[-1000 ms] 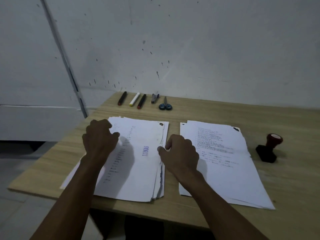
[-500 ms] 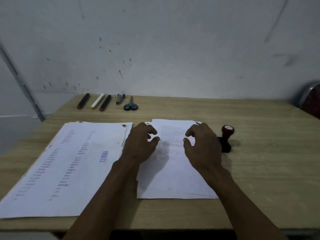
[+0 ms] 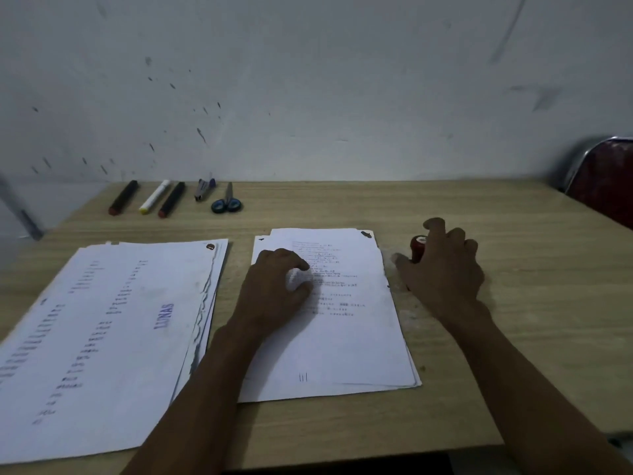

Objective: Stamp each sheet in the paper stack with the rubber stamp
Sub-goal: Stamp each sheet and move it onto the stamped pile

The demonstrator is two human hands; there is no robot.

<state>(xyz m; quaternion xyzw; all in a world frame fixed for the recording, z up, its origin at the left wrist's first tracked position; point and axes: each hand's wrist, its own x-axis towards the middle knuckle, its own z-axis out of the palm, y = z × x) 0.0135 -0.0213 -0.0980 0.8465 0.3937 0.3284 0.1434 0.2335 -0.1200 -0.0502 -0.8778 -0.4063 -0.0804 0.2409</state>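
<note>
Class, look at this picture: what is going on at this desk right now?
A person is stamping papers. The left hand rests on the right-hand stack, whose top sheet shows no stamp. The right hand is at the stamp beside that stack, fingers curling around it. The left-hand pile has a top sheet already stamped LUNAS.

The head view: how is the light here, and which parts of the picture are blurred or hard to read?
Head view: dim, flat light. The left stack is smeared by blur toward the left edge, though its stamp "LUNAS" reads. The right stack has soft, illegible print. The left hand casts a faint shadow there. The right hand half hides the rubber stamp. The chair at the right edge is blurred.
</note>
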